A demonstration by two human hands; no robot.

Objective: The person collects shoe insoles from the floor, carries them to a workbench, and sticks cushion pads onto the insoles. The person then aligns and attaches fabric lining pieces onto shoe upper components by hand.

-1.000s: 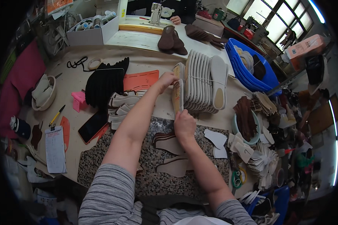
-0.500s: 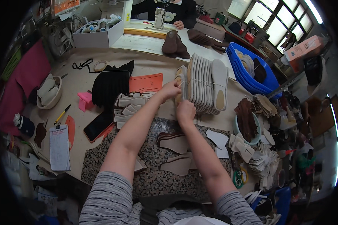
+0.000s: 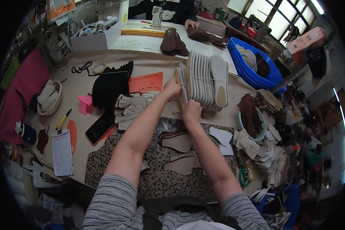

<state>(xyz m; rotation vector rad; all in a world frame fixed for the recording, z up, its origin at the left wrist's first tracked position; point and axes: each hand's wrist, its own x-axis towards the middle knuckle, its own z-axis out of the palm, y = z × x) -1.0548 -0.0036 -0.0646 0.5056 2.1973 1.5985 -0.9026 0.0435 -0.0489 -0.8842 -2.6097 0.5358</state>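
Note:
A tied bundle of pale shoe insoles [image 3: 207, 82] stands on edge on the worktable. My left hand [image 3: 171, 89] grips the end insole at the bundle's left side. My right hand [image 3: 190, 111] holds the lower near edge of the same end of the bundle, fingers curled on it. Two tan leather cut pieces with dark stripes [image 3: 178, 141] lie on the speckled granite slab [image 3: 107, 161] just below my hands.
A stack of black pieces [image 3: 109, 88], an orange sheet [image 3: 146, 82], pale cut pieces [image 3: 130, 107] and a phone [image 3: 99, 127] lie left. A blue basket [image 3: 249, 71] stands at the right. A bowl of brown pieces [image 3: 251, 117] is nearby. Another person's hand [image 3: 191, 23] rests at a sewing machine behind.
Both hands stay on the bundle's left end. The left hand has shifted slightly along the end insole, and the head view has moved a little closer.

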